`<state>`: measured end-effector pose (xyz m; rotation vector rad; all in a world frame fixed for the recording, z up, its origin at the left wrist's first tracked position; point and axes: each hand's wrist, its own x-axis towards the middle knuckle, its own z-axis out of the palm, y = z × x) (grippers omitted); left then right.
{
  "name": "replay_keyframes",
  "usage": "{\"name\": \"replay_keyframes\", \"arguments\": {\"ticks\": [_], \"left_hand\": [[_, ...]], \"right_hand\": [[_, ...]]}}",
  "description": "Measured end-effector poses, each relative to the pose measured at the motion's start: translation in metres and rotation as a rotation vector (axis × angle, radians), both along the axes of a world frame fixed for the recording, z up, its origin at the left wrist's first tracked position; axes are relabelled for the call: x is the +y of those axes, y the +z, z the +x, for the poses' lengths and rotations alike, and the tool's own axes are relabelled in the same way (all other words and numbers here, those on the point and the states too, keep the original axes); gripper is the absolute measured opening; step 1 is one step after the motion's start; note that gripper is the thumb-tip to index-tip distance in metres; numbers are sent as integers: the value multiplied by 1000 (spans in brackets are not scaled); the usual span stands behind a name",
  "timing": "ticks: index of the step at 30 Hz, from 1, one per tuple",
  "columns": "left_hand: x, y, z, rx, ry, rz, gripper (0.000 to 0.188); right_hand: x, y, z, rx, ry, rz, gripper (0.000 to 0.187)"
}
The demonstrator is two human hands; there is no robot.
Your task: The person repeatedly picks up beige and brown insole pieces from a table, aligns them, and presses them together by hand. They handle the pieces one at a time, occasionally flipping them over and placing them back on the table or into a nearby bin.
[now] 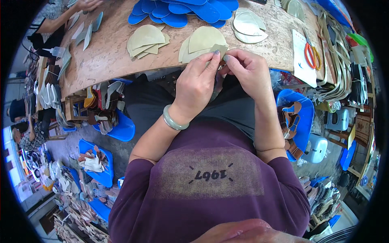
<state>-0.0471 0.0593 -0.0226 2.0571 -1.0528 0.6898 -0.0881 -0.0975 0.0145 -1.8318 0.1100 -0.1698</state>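
My left hand (pixel 198 83) and my right hand (pixel 247 69) meet at the near edge of the wooden table (pixel 109 52), both pinching one small olive-green leather piece (pixel 219 49) between the fingertips. A pale green bangle (pixel 174 120) circles my left wrist. Just beyond my fingers lies a fanned stack of the same olive pieces (pixel 200 40). A second olive stack (pixel 146 39) lies to its left.
Blue insole shapes (pixel 182 10) are heaped at the table's far side, pale rounded pieces (pixel 248 24) to the right, orange-handled scissors (pixel 311 54) on white paper. Another person's arm (pixel 67 18) reaches in at top left. Blue bins (pixel 302 117) of shoe parts stand on the floor.
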Motion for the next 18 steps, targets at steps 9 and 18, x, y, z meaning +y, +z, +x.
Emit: {"name": "replay_keyframes", "arguments": {"ticks": [9,18], "left_hand": [[2,16,8,961,-296,-583,17],[-16,23,10,716,-184,-674,18]], "right_hand": [[12,-3,8,-462,-23,-122,5],[0,-21,9,-110,264,550,26]]}}
